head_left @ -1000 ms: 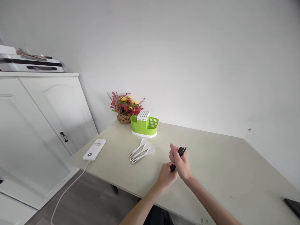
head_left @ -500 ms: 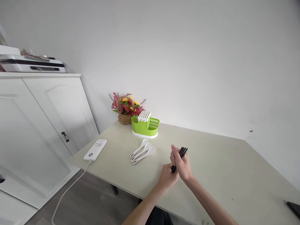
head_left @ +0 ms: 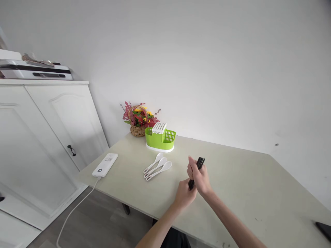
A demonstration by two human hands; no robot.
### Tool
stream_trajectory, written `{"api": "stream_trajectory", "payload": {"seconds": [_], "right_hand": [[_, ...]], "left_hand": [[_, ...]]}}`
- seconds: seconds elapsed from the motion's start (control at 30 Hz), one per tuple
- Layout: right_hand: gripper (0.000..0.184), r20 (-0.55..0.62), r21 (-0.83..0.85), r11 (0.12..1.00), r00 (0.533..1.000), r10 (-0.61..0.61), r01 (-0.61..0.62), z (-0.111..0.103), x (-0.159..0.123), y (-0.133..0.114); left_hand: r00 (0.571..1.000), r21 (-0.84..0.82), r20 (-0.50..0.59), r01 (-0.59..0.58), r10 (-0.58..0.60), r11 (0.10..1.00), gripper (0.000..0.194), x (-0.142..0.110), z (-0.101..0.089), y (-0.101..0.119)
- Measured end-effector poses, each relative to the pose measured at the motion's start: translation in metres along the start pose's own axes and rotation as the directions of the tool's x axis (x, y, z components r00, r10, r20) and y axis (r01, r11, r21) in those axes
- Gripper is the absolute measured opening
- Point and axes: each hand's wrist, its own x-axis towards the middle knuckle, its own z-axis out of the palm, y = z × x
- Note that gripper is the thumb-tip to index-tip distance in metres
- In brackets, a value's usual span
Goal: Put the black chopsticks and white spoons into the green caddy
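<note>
A bundle of black chopsticks [head_left: 200, 162] stands tilted between my two hands, its upper ends poking out above. My right hand [head_left: 201, 177] is wrapped round the upper part. Lower down, my left hand [head_left: 185, 193] is closed about the bottom end, which its fingers partly hide. Left of the hands, three white spoons [head_left: 158, 167] lie side by side on the table. Behind the spoons is a green cutlery holder [head_left: 155, 140] with a white slotted top and a white base.
A wicker basket of artificial flowers [head_left: 138, 131] stands behind the holder against the wall. A white power bank [head_left: 105, 164] with a cable lies at the table's [head_left: 232, 172] left edge. A dark flat object [head_left: 323, 229] sits at the far right. White cabinets [head_left: 59, 137] stand left.
The chopsticks' upper ends have risen slightly and stick out a little farther above my right hand. Both hands keep nearly the same place.
</note>
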Motion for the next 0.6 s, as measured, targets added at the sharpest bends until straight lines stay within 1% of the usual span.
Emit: {"api": "stream_trajectory", "payload": {"seconds": [0.1,0.17,0.27,0.33,0.43,0.5,0.53,0.57,0.6], "right_hand": [[0.058,-0.006,0.038,0.998,0.999,0.045,-0.045,-0.006,0.012,0.002],[0.059,-0.023,0.057,0.996,0.997,0.068,-0.067,-0.012,0.023,0.005],[0.059,-0.052,0.068,0.992,0.992,0.112,-0.109,-0.025,0.039,0.016],[0.057,-0.062,0.055,0.988,0.987,0.146,-0.143,-0.033,0.048,0.027],[0.055,-0.065,-0.010,0.978,0.976,0.209,-0.210,-0.043,0.060,0.047],[0.050,-0.078,-0.091,0.958,0.961,0.264,-0.271,-0.047,0.068,0.060],[0.044,-0.091,-0.142,0.942,0.952,0.293,-0.303,-0.048,0.072,0.067],[0.038,-0.110,-0.197,0.922,0.942,0.318,-0.334,-0.048,0.076,0.072],[0.036,-0.132,-0.255,0.897,0.932,0.337,-0.361,-0.048,0.080,0.077]], "left_hand": [[1.000,0.039,-0.013,-0.008,0.008,0.999,0.030,-0.001,0.001,-0.001],[1.000,0.076,-0.015,0.011,-0.010,0.997,0.031,-0.002,0.001,-0.002],[1.000,0.128,-0.005,0.030,-0.030,0.991,0.034,-0.004,0.002,-0.003],[1.000,0.182,-0.028,0.014,-0.009,0.983,0.033,-0.004,0.003,-0.004],[0.994,0.294,-0.096,-0.014,0.044,0.956,0.029,-0.006,0.006,-0.006],[0.988,0.369,-0.134,-0.019,0.074,0.929,0.038,-0.008,0.009,-0.007],[0.986,0.406,-0.146,-0.018,0.085,0.914,0.044,-0.009,0.011,-0.009],[0.984,0.442,-0.152,-0.019,0.095,0.897,0.048,-0.010,0.013,-0.010],[0.983,0.478,-0.150,-0.022,0.106,0.878,0.051,-0.011,0.014,-0.011]]}}
